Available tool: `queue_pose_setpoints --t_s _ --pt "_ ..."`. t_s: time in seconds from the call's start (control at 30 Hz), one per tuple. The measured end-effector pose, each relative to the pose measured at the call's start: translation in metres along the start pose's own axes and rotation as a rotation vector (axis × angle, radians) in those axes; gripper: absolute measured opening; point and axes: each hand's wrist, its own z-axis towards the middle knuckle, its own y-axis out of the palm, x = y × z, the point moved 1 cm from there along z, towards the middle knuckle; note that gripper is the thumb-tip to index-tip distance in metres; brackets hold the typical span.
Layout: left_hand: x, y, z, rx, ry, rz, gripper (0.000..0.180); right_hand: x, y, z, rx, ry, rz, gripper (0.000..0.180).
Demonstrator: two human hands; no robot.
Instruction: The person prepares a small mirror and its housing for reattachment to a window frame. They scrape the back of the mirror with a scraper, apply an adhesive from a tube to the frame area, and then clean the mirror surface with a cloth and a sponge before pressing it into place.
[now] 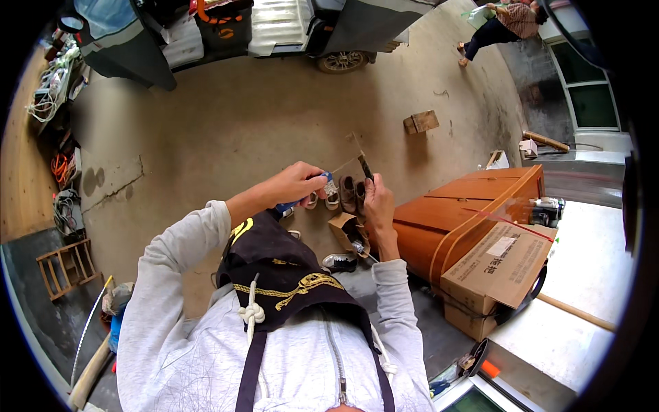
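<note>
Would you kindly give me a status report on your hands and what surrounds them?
Left hand gripping blue item, kind unclear. Right hand holding slim dark tool. Brownish shoes, open carton on floor below.

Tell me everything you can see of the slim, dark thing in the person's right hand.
The slim, dark thing is narrow and long. The fingers of the right hand close around its lower end, hiding part of it. From there it slants up and to the left in the picture, with a tan strip near its upper part. A fine, pale line runs between that part and the left hand; whether they are joined is unclear. Its material and exact kind are too small to tell.
</note>
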Motion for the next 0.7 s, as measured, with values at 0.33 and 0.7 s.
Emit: queue_pose_setpoints --t_s 0.33,0.7 --pt "-0.047 -0.008 0.077 0.439 -0.061 -0.33 0.036 -0.004 0.025 -0.02 -0.024 -0.032 -0.015 0.02" --pt "-0.041 0.031 0.067 0.356 0.039 0.097 0.03 0.005 0.028 -0.005 0.097 0.168 -0.009 0.025"
